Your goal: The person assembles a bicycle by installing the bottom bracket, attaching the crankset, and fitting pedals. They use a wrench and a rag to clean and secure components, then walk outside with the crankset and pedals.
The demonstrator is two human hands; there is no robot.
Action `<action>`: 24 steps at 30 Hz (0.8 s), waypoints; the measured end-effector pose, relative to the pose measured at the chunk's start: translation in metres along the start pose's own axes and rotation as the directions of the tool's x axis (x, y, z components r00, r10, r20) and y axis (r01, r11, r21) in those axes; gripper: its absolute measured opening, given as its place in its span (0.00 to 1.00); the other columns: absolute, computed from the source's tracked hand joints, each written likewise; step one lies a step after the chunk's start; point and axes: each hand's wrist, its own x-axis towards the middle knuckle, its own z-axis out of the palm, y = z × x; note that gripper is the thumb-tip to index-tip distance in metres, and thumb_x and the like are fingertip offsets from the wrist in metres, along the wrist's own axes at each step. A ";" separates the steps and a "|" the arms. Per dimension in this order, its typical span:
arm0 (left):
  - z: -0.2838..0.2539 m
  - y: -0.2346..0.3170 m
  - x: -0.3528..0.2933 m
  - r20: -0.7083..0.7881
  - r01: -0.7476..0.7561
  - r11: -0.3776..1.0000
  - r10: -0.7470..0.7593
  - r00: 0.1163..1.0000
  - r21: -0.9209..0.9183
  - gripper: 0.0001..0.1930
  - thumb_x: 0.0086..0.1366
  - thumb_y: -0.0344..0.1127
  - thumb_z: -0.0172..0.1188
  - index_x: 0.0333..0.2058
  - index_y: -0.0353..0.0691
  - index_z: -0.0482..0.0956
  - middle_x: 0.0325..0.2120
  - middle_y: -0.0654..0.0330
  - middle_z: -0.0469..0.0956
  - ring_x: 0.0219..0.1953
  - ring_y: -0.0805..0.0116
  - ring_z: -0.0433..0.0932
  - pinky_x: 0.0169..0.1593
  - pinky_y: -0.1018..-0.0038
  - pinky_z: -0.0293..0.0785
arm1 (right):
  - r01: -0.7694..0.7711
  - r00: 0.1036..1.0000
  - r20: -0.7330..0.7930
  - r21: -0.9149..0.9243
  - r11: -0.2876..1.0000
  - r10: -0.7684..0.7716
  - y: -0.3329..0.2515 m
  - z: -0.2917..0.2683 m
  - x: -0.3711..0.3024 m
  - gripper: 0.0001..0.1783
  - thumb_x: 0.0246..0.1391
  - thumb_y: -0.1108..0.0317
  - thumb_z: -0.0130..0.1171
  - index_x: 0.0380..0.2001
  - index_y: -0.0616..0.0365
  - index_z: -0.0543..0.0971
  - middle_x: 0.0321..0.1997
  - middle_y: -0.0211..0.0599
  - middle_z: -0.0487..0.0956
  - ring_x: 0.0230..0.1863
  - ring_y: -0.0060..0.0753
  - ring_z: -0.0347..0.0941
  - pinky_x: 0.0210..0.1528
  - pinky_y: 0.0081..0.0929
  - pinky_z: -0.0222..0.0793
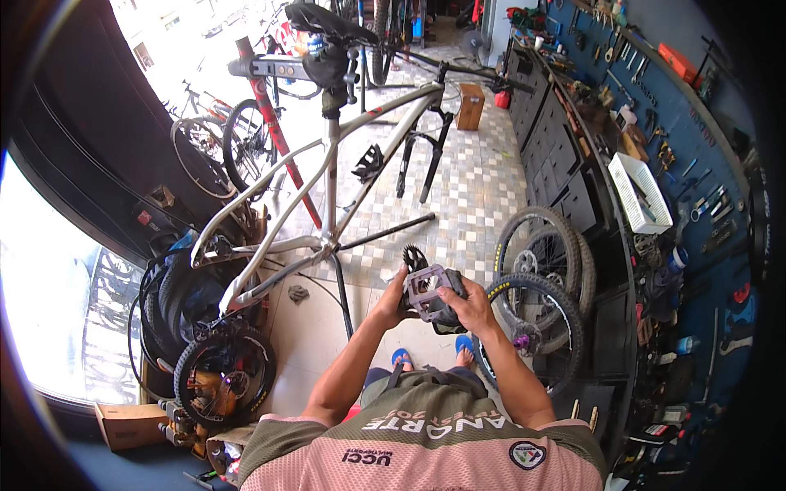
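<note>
In front of my body I hold a crank with a purple-grey platform pedal (419,303) and a black toothed chainring (414,257) showing just beyond it. My left hand (393,301) is closed round the left side of the pedal. My right hand (471,309) grips the right side, its thumb lying over the pedal. Something dark, perhaps a cloth, shows beneath the right fingers; I cannot make it out. Ahead and to the left, a silver bicycle frame (330,184) hangs clamped in a repair stand (274,135), its wheels off.
Bicycle wheels (536,327) lean at my right beside black drawer cabinets (548,131). A white basket (639,192) stands on the bench below a blue tool wall (696,139). Tyres and another wheel (223,372) are at my left. A cardboard box (470,106) sits on the tiled floor.
</note>
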 end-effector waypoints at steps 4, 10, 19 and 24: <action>-0.009 0.014 -0.019 -0.016 0.026 0.978 -0.023 1.000 0.209 0.55 0.62 0.88 0.33 0.63 0.41 0.73 0.51 0.51 0.79 0.47 0.57 0.80 0.50 0.59 0.78 | 0.101 0.994 -0.025 -0.172 0.980 -0.107 -0.030 0.008 0.012 0.17 0.65 0.57 0.65 0.45 0.60 0.84 0.33 0.30 0.84 0.35 0.21 0.76 0.41 0.25 0.74; -0.038 0.000 -0.021 0.100 -0.519 0.780 0.520 0.848 0.349 0.41 0.72 0.69 0.51 0.64 0.34 0.71 0.57 0.49 0.77 0.57 0.58 0.77 0.63 0.61 0.71 | 0.192 0.970 -0.140 -0.065 0.979 -0.199 -0.060 0.008 0.021 0.13 0.64 0.58 0.67 0.39 0.58 0.82 0.31 0.22 0.80 0.34 0.16 0.72 0.39 0.21 0.70; 0.008 0.011 -0.027 0.293 -0.649 0.736 0.588 0.754 0.194 0.32 0.62 0.61 0.71 0.49 0.35 0.82 0.36 0.66 0.83 0.40 0.75 0.76 0.47 0.73 0.73 | 0.148 0.983 -0.155 0.353 0.924 -0.098 -0.072 0.005 0.008 0.14 0.66 0.58 0.66 0.43 0.59 0.83 0.38 0.23 0.83 0.37 0.16 0.74 0.44 0.19 0.70; 0.021 0.027 -0.033 0.333 -0.666 0.693 0.581 0.743 0.277 0.27 0.60 0.56 0.76 0.43 0.36 0.84 0.28 0.72 0.78 0.30 0.81 0.70 0.34 0.78 0.67 | 0.056 0.988 -0.154 0.461 0.885 0.017 -0.056 -0.009 0.002 0.17 0.65 0.57 0.66 0.44 0.61 0.83 0.40 0.26 0.83 0.38 0.17 0.75 0.45 0.19 0.71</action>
